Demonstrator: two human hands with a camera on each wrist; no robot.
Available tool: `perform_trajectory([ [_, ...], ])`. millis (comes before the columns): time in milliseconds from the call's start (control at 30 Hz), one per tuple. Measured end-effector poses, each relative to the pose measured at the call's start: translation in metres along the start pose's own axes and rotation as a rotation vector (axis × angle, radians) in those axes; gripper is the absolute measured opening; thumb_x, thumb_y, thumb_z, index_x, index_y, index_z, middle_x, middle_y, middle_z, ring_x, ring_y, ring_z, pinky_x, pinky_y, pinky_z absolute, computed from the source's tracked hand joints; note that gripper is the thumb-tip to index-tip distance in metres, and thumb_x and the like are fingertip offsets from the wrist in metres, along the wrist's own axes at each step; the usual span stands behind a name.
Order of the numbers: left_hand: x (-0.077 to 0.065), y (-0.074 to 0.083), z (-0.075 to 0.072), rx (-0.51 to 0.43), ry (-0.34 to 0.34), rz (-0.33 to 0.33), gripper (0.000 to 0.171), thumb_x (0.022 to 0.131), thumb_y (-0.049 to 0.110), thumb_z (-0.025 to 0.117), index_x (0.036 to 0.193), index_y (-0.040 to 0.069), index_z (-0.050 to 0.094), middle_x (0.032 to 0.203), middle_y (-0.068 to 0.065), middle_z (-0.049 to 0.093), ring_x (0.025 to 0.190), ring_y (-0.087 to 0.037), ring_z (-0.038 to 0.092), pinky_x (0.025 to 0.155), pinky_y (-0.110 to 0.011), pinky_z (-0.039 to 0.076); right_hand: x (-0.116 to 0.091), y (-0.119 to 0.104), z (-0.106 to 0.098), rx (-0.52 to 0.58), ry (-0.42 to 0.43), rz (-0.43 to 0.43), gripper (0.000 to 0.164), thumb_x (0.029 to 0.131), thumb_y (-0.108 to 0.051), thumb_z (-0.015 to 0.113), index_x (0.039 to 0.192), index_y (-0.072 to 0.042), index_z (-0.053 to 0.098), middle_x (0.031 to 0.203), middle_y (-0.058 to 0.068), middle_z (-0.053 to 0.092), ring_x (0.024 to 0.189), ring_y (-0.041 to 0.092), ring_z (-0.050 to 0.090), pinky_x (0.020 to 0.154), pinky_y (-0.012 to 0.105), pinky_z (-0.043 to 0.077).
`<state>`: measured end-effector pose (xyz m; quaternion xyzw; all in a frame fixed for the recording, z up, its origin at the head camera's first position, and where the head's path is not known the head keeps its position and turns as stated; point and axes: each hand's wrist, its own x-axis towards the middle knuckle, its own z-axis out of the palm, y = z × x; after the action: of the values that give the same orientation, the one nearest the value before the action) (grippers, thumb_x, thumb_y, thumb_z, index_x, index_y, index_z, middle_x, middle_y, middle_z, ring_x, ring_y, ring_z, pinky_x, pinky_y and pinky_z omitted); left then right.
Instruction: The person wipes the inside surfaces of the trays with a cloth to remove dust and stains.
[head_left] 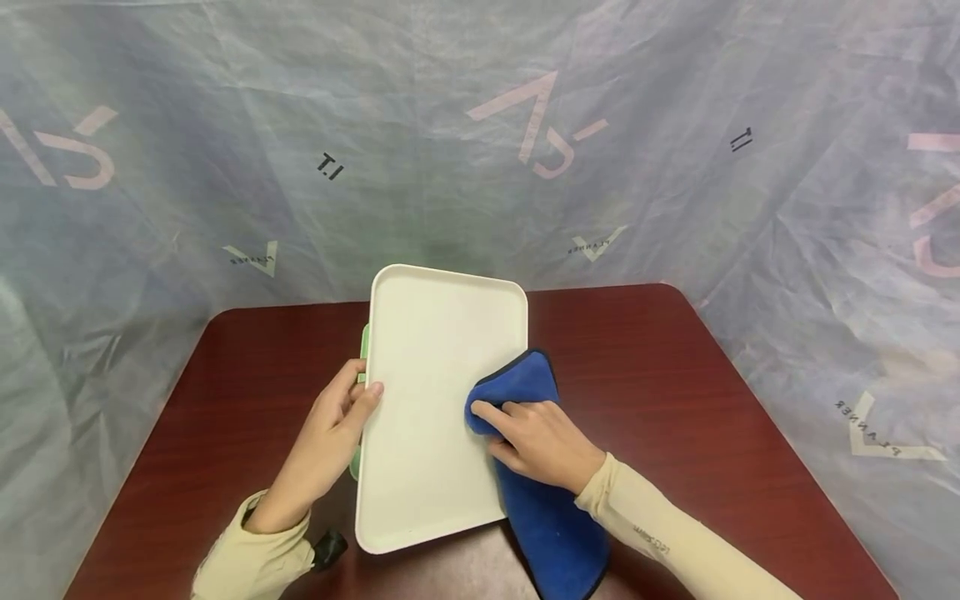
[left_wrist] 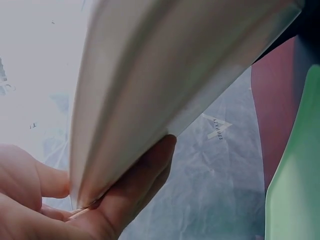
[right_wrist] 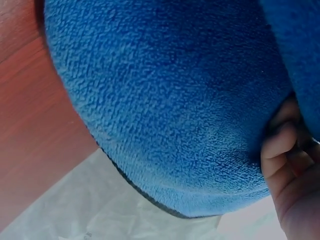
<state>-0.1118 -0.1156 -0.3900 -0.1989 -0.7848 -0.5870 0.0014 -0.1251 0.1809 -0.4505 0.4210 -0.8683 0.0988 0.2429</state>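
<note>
A white rectangular tray [head_left: 435,333] with rounded corners and a raised rim is held tilted above the table. My left hand [head_left: 335,431] grips its left edge, thumb over the rim and fingers behind, as the left wrist view of the tray's underside [left_wrist: 150,75] also shows. In my right hand [head_left: 546,440] is a blue cloth [head_left: 558,521] with dark edging, bunched under the fingers against the right part of the tray's face. The rest of the cloth [right_wrist: 160,110] hangs down past the tray's right edge.
Behind the tray, a green object [head_left: 356,462] shows along its left side, mostly hidden; the left wrist view shows its smooth green edge [left_wrist: 295,165]. Beneath is a dark red wooden table [head_left: 675,400]. Grey printed sheeting [head_left: 300,108] hangs around the table's back and sides.
</note>
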Motion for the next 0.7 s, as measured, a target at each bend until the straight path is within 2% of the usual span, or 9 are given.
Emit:
perform_trajectory([
  [233,-0.0013,0.0009,-0.0039,-0.012,0.021,0.004,0.03,0.108,0.025,0.045,0.132,0.007,0.048,0.1,-0.014,0.07,0.085,-0.024,0.071,0.067,-0.038,0.058,-0.0057,0.0044,-0.0025,-0.01,-0.002,0.067,0.041,0.087,-0.018,0.072,0.126,-0.016,0.058,0.061,-0.008,0.04,0.048,0.003,0.032,0.044,0.018,0.024],
  [700,-0.0012,0.0048,-0.0054,-0.01,0.038,0.007,0.031,0.108,0.024,0.045,0.133,0.006,0.048,0.1,-0.015,0.07,0.084,-0.024,0.071,0.067,-0.038,0.059,-0.0043,0.0051,-0.0022,-0.005,-0.018,0.125,0.041,0.089,-0.013,0.068,0.128,-0.012,0.054,0.061,-0.007,0.039,0.047,0.003,0.031,0.043,0.019,0.024],
])
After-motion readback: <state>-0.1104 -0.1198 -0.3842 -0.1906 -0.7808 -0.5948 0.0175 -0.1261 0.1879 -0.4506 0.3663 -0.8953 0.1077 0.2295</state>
